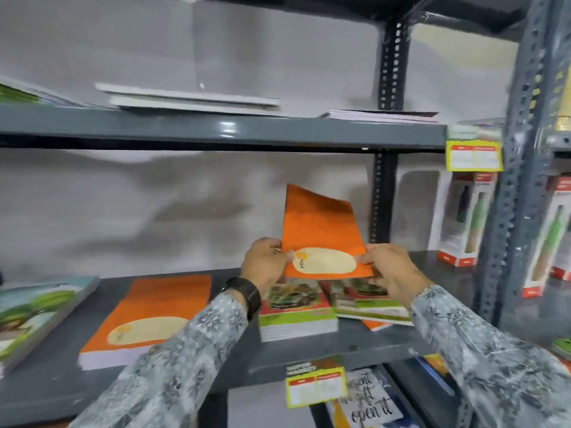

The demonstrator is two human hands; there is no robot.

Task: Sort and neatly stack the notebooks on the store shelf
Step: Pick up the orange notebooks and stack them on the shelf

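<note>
Head view: left hand (pixel 267 263) and right hand (pixel 391 268) pinch the lower corners of an upright, glossy orange notebook (pixel 321 233), raised above green-covered stacks (pixel 296 316) on the grey metal shelf (pixel 309 350).

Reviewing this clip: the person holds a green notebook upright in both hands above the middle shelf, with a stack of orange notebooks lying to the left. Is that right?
Not quite: the head view shows the held notebook is orange, not green. The rest stands: the left hand and right hand grip its lower corners, it is upright above the middle shelf, and the stack of orange notebooks lies to the left.
</note>
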